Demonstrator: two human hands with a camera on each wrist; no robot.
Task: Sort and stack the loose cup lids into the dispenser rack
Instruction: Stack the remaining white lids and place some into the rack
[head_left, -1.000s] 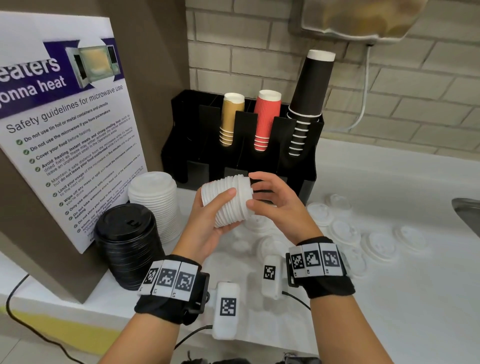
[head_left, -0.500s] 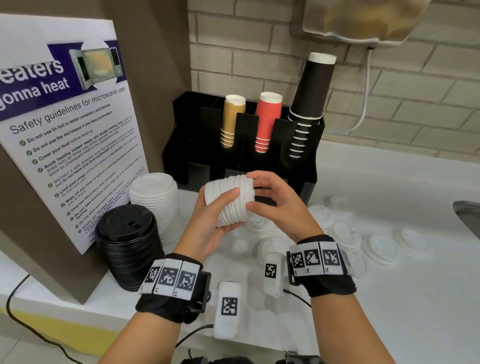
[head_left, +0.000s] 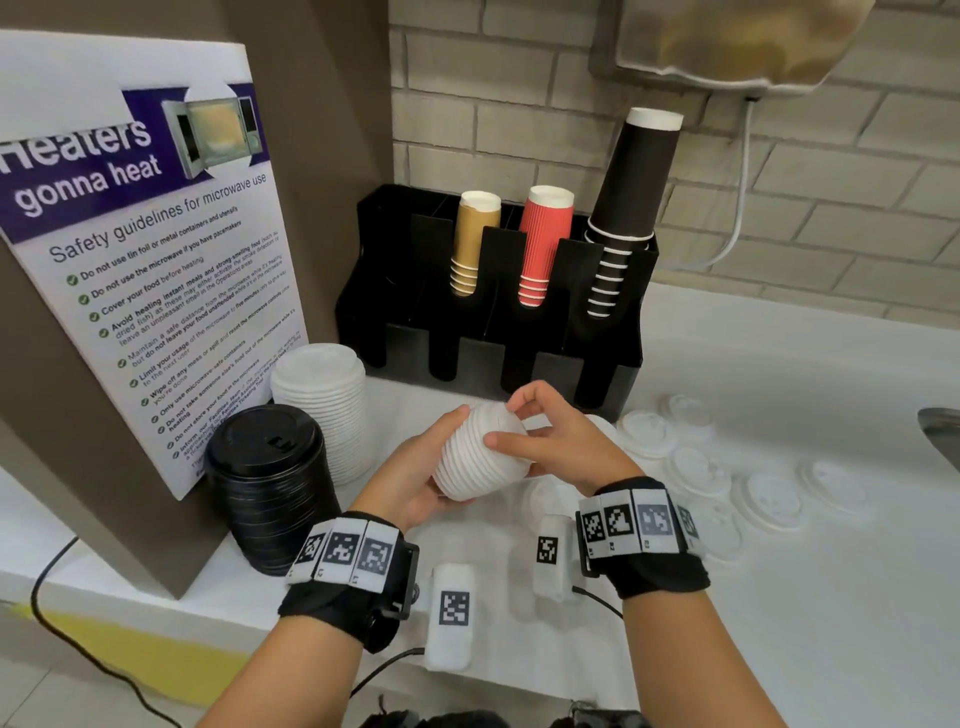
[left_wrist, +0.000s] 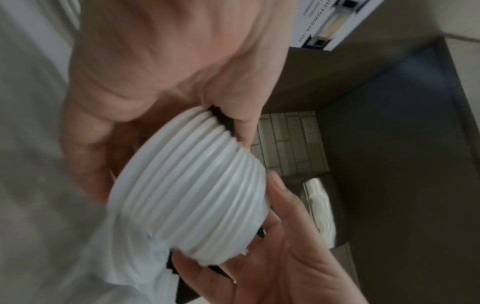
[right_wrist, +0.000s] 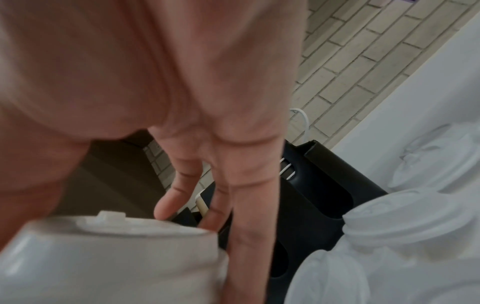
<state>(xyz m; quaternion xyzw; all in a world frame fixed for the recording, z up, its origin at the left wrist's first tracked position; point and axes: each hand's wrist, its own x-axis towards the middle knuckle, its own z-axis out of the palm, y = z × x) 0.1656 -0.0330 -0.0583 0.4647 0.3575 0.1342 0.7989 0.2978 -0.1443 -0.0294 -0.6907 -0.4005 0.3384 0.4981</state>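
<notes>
A short stack of white cup lids (head_left: 480, 452) lies on its side between both hands, just in front of the black dispenser rack (head_left: 498, 332). My left hand (head_left: 415, 475) cups the stack (left_wrist: 192, 195) from below and the left. My right hand (head_left: 550, 436) grips its far end, thumb on the ribbed side and fingers curled over the top lid (right_wrist: 124, 226). Several loose white lids (head_left: 691, 467) lie flat on the counter to the right. The rack's back slots hold tan, red and black paper cups; its front slots look dark.
A tall stack of white lids (head_left: 324, 400) and a stack of black lids (head_left: 272, 483) stand left of the hands beside a microwave safety sign (head_left: 145, 270). A sink edge (head_left: 943, 431) shows at far right. A white cable hangs on the brick wall.
The lid stack and both hands have dropped lower toward the counter, and the stack has tilted so its top points up and away. Both hands keep hold of it.
</notes>
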